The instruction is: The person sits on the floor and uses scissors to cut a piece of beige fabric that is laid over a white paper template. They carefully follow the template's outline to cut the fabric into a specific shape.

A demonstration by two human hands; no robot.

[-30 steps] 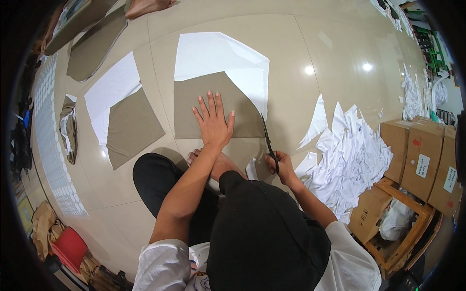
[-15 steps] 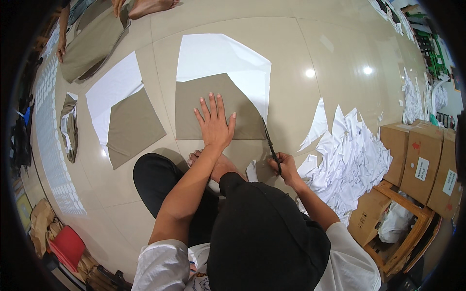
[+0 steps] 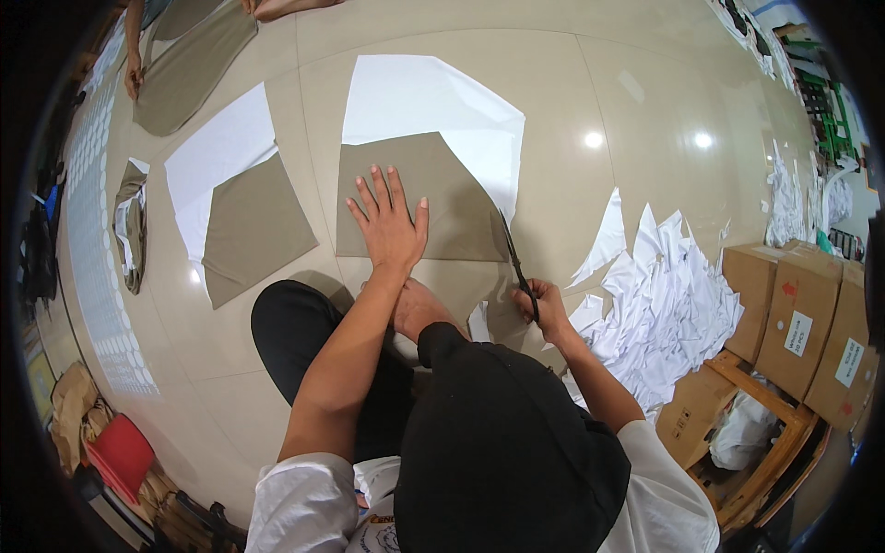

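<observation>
My left hand (image 3: 391,227) lies flat with fingers spread on a khaki fabric panel (image 3: 433,198), which rests over a larger white sheet (image 3: 424,97) on the tiled floor. In my right hand (image 3: 548,310) is a pair of black scissors (image 3: 515,263). Their blades point away from me along the right edge of the panel, and the tips reach the strip of white that shows beside it. Whether the blades are parted I cannot tell. A small white scrap (image 3: 478,322) lies near my foot.
Left of my work lies another khaki panel (image 3: 256,230) on white sheeting. White offcuts (image 3: 668,300) are heaped at my right, before cardboard boxes (image 3: 800,323) and a wooden frame (image 3: 761,392). At the far left, another person's hand (image 3: 135,78) touches khaki fabric (image 3: 189,69).
My left hand has shifted a little left across the khaki panel. The scissors have edged slightly forward along its right side. The whole view has moved slightly.
</observation>
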